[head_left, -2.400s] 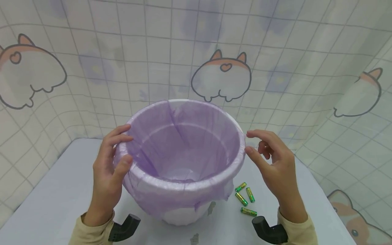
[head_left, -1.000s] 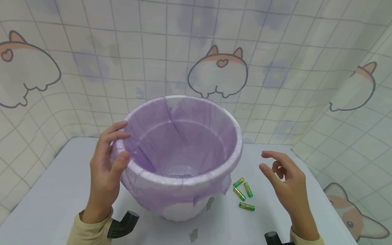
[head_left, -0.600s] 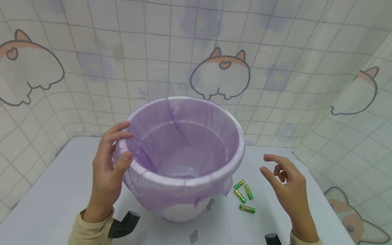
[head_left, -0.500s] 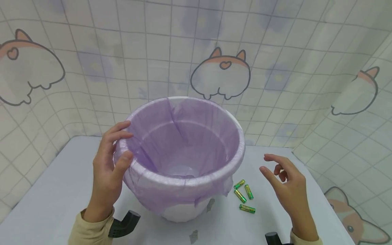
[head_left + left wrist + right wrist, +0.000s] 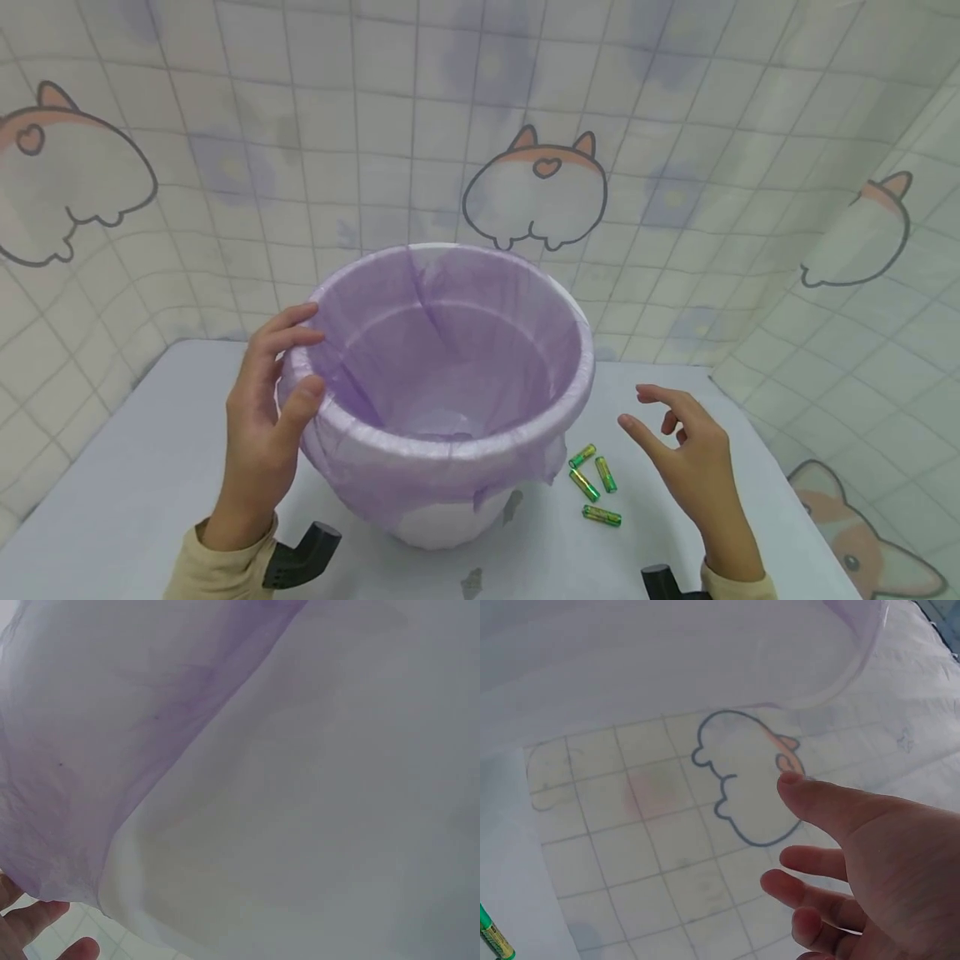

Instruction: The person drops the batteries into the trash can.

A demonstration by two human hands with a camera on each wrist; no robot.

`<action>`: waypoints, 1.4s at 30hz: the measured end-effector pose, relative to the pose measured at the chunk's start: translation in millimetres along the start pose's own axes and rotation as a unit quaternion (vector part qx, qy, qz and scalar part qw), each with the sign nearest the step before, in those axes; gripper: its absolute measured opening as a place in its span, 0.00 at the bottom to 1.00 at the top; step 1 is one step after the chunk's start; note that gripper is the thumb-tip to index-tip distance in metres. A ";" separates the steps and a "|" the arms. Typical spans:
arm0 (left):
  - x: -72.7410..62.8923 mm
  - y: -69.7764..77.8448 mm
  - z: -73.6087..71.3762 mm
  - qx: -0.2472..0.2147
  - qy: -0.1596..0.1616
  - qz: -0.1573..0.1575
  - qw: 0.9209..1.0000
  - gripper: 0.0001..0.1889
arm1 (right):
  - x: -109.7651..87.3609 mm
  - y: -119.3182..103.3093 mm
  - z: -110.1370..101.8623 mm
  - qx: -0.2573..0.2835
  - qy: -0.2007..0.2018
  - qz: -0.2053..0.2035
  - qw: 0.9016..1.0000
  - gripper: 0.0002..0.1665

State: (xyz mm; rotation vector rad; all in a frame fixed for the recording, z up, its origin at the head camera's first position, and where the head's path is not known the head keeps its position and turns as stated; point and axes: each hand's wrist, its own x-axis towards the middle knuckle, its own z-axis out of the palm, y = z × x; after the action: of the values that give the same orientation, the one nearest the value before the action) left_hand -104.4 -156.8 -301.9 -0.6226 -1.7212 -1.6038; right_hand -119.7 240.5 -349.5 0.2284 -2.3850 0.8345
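Observation:
A white bin [image 5: 438, 529] stands on the table, lined with a purple plastic bag [image 5: 465, 367] folded over its rim. My left hand [image 5: 262, 425] grips the rim at the left, with fingertips and thumb over the edge. In the left wrist view the bag [image 5: 135, 712] hangs down the outside of the bin [image 5: 285, 825]. To the right of the bin my right hand [image 5: 690, 462] hovers with nothing in it, fingers loosely bent. Several green and gold batteries [image 5: 583, 485] lie between that hand and the bin.
The white table [image 5: 180, 483] carries all of this. Behind and beside it hangs a tiled-pattern sheet [image 5: 337, 125] printed with corgis. Small grey patches [image 5: 472, 583] mark the table in front of the bin. One battery [image 5: 493, 937] shows at the right wrist view's lower left.
My right hand has let go of the bin's right side and moved right and down, then slightly left toward the batteries. My left hand keeps its hold on the rim.

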 end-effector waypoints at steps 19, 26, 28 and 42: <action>-1.8 0.3 1.5 -0.009 -0.003 0.011 1.000 0.19 | -3.9 13.5 -1.0 -0.043 -0.012 0.054 0.998 0.23; -0.6 0.0 2.5 -0.006 -0.004 0.009 1.000 0.19 | -4.0 20.0 0.9 -0.052 -0.064 0.096 0.992 0.26; -0.5 -0.2 2.3 -0.001 -0.003 0.009 1.000 0.19 | -4.0 21.8 2.7 -0.054 -0.078 0.103 0.990 0.27; 1.1 0.5 0.1 0.004 -0.001 0.010 1.000 0.18 | -1.3 27.1 11.4 -0.049 -0.103 0.127 0.985 0.27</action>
State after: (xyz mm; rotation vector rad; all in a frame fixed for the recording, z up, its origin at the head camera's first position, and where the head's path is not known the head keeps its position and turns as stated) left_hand -104.8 -156.7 -300.8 -0.6364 -1.7169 -1.5822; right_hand -133.4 254.8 -371.3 -0.0322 -2.6821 0.8373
